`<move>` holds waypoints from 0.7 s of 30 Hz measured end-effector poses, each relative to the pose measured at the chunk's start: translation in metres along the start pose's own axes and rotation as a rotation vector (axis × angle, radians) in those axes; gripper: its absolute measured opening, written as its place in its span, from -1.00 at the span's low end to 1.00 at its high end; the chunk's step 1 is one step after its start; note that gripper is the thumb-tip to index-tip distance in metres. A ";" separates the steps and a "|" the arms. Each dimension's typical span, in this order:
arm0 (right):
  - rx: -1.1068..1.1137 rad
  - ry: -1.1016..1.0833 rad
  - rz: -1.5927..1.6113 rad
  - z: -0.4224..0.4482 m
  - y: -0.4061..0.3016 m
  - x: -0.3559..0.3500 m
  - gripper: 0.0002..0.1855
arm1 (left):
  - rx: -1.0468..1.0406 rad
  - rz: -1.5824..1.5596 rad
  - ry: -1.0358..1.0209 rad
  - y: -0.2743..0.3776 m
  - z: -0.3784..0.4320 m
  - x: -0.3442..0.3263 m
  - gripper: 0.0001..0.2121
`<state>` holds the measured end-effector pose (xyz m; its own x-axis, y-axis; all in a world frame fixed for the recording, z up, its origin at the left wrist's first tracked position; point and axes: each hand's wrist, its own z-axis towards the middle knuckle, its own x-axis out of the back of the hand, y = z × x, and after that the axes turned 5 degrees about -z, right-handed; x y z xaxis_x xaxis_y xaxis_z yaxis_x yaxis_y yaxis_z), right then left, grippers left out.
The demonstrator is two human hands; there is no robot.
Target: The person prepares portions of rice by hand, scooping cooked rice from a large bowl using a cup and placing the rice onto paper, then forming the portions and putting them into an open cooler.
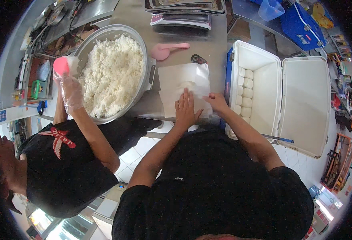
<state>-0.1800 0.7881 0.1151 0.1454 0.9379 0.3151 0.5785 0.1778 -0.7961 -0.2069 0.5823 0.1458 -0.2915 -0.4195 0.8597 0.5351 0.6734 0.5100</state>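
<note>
Sheets of white paper (176, 75) lie stacked on the steel table before me. My left hand (187, 109) rests flat on them with its fingers spread, the fingertips at a small pale mound of what looks like rice (188, 85). At the right edge of the sheets is my right hand (217, 102), its thumb and forefinger close together at the paper's edge; whether they pinch it is unclear. A pink scoop (161, 52) and a small dark round object (197, 58) lie beyond the paper. To the left stands a large tub of cooked white rice (113, 75).
At the left a co-worker's plastic-gloved hand (71, 90) holds a pink rice paddle (61, 66) by the tub. An open cooler box (266, 78) on the right holds rows of white wrapped packets (247, 93). A scale (180, 21) under trays (185, 12) stands at the back.
</note>
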 end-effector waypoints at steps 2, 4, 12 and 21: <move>-0.049 -0.066 -0.083 0.000 -0.025 0.011 -0.45 | 0.027 0.034 -0.003 0.000 0.003 0.002 -0.14; -0.067 -0.071 -0.213 0.026 -0.060 0.021 -0.43 | 0.002 0.101 0.016 0.000 0.007 0.006 -0.13; 0.383 -0.160 -1.033 0.120 -0.118 0.024 -0.38 | -0.029 0.127 0.010 -0.003 0.017 0.005 -0.09; 0.754 -0.064 -1.213 0.037 -0.151 -0.016 -0.64 | 0.077 0.137 -0.030 -0.008 0.027 0.009 -0.17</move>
<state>-0.2992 0.7574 0.2119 -0.1691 0.1018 0.9803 -0.2435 0.9595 -0.1416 -0.2353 0.5897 0.1501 -0.2442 -0.3032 0.9211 0.5094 0.7682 0.3879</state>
